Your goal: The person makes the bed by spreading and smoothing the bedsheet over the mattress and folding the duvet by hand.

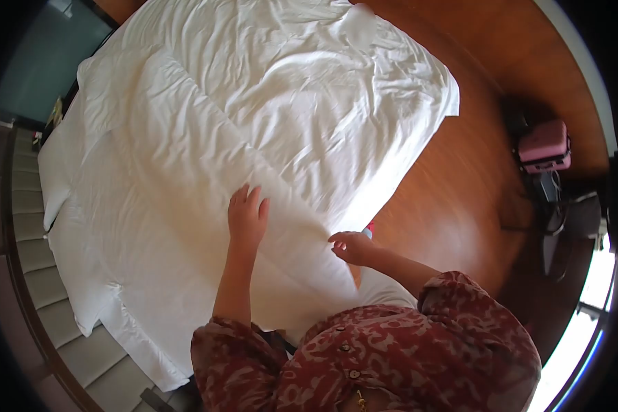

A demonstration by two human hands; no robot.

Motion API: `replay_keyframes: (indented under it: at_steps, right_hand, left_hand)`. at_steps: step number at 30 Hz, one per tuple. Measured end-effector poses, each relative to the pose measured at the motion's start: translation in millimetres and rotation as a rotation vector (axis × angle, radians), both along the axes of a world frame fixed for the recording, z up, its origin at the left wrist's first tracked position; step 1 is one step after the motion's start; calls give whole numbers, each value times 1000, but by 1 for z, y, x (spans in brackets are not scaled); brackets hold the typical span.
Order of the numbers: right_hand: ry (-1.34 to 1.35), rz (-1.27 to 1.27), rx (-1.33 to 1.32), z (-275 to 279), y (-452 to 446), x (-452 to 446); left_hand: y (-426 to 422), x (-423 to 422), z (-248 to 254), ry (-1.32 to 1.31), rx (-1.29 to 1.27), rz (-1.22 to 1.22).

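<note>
A large white bed cover (281, 137) lies rumpled across the bed, with a folded-back layer running diagonally over it. My left hand (247, 216) is over the folded layer, fingers stretched and apart, holding nothing. I cannot tell whether its fingertips press on the cloth. At the right edge of the bed, my right hand (353, 247) is beside the fold's edge, its fingers loosely bent with gaps between them. No cloth shows gripped in it.
White pillows (75, 275) rest at the left against a padded grey headboard (48, 285). Wooden floor (432, 199) runs along the right side. A pink suitcase (545, 147) and a dark chair (577, 216) stand near the right wall. A dark glassy panel (48, 58) is at upper left.
</note>
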State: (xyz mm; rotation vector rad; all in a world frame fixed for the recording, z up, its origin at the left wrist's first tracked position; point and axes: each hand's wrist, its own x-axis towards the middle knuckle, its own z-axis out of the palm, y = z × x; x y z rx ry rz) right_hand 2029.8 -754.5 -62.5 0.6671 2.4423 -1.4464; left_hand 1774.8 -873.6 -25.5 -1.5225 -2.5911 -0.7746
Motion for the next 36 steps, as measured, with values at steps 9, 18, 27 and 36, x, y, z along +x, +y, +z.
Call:
replay_keyframes:
  at_steps: [9, 18, 27, 36]
  right_hand:
    - [-310, 146, 10, -50, 146, 153]
    - [-534, 429, 18, -66, 237, 142]
    - [93, 493, 563, -6, 307, -147]
    - [-25, 587, 682, -73, 340, -140]
  left_hand:
    - [165, 98, -114, -216, -551, 235]
    - [63, 228, -121, -1156, -720, -39]
    - [208, -13, -74, -194, -25, 267]
    - [224, 70, -104, -317, -511, 248]
